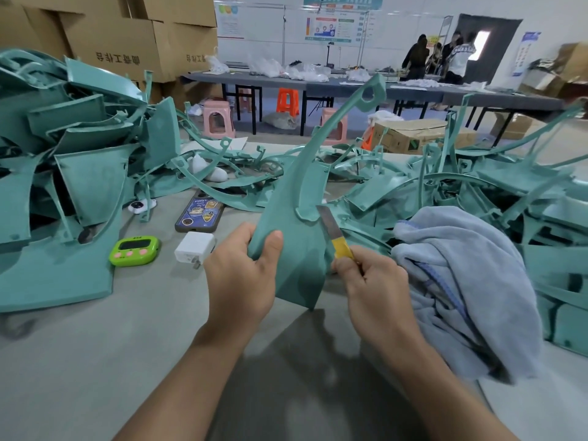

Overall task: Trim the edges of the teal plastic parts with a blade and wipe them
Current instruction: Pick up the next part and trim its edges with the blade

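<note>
A long, curved teal plastic part (pixel 296 218) stands upright above the table, its narrow end pointing up and away. My left hand (pixel 241 275) grips its wide lower end, thumb on the front face. My right hand (pixel 372 284) holds a blade (pixel 327 224) with a yellow-wrapped handle, and the metal tip lies against the part's right edge. A light blue cloth (pixel 471 281) lies bunched on the table just right of my right hand.
Heaps of teal parts fill the left (pixel 79 160) and the right (pixel 509 192) of the grey table (pixel 95 361). A phone (pixel 199 214), a white charger (pixel 194 248) and a green timer (pixel 134 250) lie left of my hands. Cardboard boxes, stools and people stand beyond.
</note>
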